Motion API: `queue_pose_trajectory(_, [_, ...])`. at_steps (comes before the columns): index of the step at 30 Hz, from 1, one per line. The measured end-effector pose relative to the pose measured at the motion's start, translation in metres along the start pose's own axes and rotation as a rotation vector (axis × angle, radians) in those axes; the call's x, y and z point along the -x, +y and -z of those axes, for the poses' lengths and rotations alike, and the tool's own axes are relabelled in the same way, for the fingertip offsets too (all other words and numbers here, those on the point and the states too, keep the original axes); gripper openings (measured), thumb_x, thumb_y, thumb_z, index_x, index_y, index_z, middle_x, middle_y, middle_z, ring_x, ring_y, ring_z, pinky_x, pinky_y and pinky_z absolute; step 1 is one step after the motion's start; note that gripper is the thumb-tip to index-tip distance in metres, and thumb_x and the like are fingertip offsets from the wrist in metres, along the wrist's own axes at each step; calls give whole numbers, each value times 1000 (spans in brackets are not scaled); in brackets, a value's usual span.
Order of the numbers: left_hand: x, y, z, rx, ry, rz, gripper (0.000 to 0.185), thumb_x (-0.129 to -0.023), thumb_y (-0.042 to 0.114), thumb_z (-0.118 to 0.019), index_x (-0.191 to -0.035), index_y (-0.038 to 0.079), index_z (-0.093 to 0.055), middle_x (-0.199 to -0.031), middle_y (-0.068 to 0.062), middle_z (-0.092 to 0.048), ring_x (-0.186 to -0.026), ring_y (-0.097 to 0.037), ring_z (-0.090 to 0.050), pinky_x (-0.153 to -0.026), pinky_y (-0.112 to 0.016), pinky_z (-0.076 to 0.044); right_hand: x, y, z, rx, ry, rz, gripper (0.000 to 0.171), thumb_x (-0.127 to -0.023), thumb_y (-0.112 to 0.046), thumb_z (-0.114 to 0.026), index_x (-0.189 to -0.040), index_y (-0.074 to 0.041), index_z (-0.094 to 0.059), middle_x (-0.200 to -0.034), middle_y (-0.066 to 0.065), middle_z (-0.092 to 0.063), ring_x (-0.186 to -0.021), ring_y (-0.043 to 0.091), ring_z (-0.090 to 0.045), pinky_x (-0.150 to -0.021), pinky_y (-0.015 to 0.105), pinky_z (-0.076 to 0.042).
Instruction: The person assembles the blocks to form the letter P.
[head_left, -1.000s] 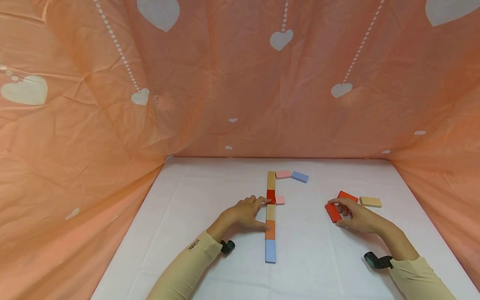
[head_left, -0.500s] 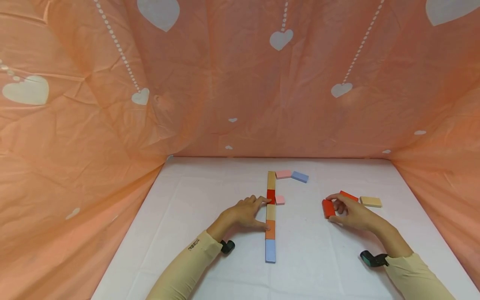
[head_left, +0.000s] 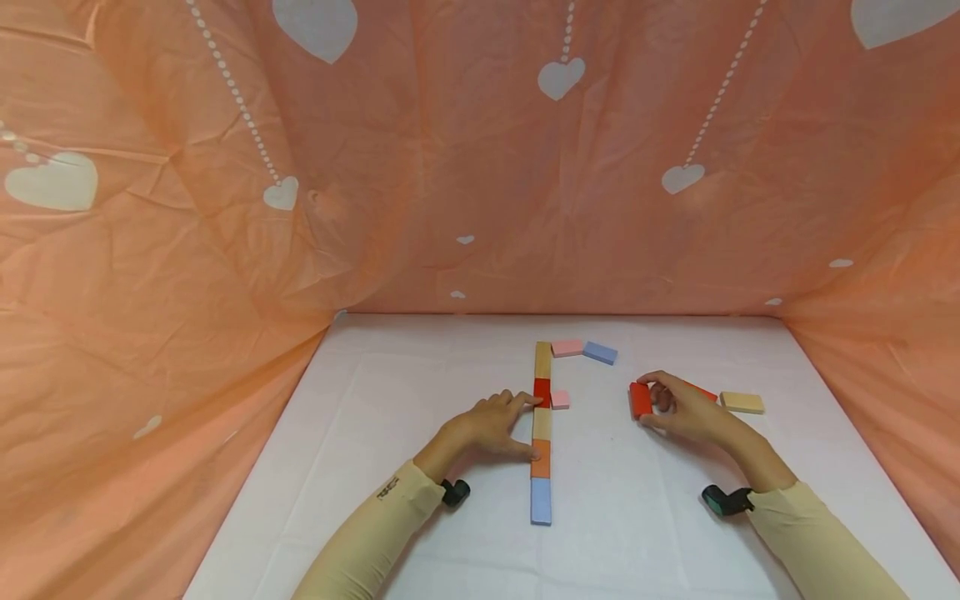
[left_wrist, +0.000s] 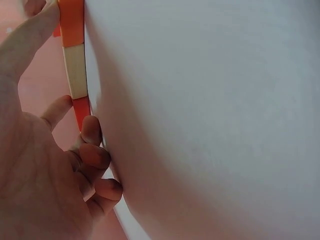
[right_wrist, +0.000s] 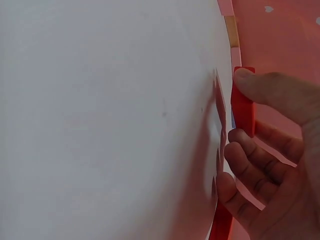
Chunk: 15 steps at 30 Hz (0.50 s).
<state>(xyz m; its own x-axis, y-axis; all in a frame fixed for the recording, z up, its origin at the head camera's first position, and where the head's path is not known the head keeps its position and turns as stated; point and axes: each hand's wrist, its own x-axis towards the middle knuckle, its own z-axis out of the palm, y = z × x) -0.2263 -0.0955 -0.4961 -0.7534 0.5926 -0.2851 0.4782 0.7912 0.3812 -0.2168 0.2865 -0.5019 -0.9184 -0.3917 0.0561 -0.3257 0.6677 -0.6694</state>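
Observation:
In the head view my right hand (head_left: pixel 686 410) pinches a red block (head_left: pixel 641 401) by its two ends between thumb and finger. The right wrist view shows this red block (right_wrist: pixel 243 102) above the tabletop, its shadow falling beside it. My left hand (head_left: pixel 491 427) lies beside a straight column of blocks. Its index fingertip touches a red block (head_left: pixel 542 390) and its thumb touches an orange block (head_left: pixel 540 460), with a natural-wood block (head_left: pixel 542 424) between them. The other left fingers are loosely bent. A wood block (head_left: pixel 543 360) tops the column and a blue block (head_left: pixel 541 502) ends it nearest me.
Right of the column lie a small pink block (head_left: pixel 560 400), a longer pink block (head_left: pixel 567 347) and a blue block (head_left: pixel 600 353). Another red block (head_left: pixel 701 390), partly hidden by my right hand, lies near a wood block (head_left: pixel 742 402). Orange cloth (head_left: pixel 510 208) walls the white table (head_left: pixel 420 350).
My right hand has taken up the red block from near the other red one, turned it more upright and carried it left and away from me. The left hand has stayed in place.

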Motion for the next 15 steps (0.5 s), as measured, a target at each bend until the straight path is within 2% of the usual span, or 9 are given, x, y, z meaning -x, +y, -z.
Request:
queue_pose_trajectory(6, [-1, -1, 0, -1, 1, -6, 96, -88, 63, -82, -165, 28, -37, -127, -3, -54, -119, -20, -52, -108, -40, -45, -14, 2, -3, 36, 26, -7, 61, -85, -16, -92, -134, 1, -60, -103, 6, -63, -91, 20, -58, -77, 30, -50])
queue_pose_trajectory(15, [-2, -2, 0, -2, -2, -12, 96, -88, 63, -81, -165, 27, -37, -125, -3, -53, -116, -20, -52, -106, -39, -45, -28, 4, -5, 17, 17, -13, 62, -86, -16, -92, -135, 2, -59, -103, 9, -64, -91, 21, -58, -79, 33, -50])
